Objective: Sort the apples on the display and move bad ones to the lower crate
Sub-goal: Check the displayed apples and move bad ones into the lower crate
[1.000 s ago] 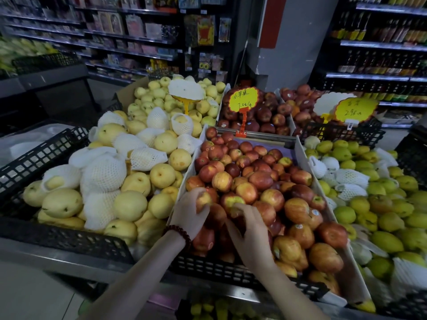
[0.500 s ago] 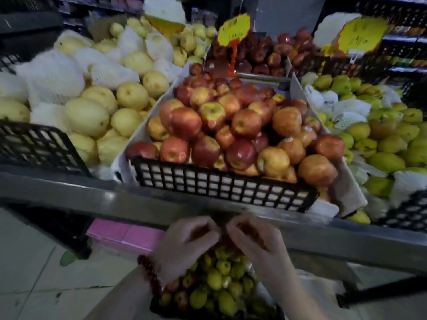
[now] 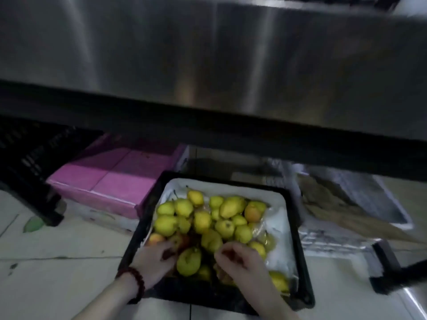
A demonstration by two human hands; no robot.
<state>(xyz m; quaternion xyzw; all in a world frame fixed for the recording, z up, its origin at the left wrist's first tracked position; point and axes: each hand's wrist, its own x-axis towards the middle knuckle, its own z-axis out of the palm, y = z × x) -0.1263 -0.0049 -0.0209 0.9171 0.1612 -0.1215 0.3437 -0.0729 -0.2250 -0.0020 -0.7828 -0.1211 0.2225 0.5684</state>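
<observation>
Lower crate [image 3: 298, 239] of yellow-green fruit, both hands' [image 3: 154, 264] grip state unclear; no legible writing.

Broad brushed-steel panel [image 3: 208, 54] across the top, dark underside below. Pink box [image 3: 111, 181] on the pale tiled floor [image 3: 57, 262], just left of centre. Black lattice crate [image 3: 30, 162] at far left, beside the pink box. Green leaf [image 3: 34, 224] lying on the tiles near that crate. White foam box [image 3: 360, 204] at right, contents blurred.
</observation>
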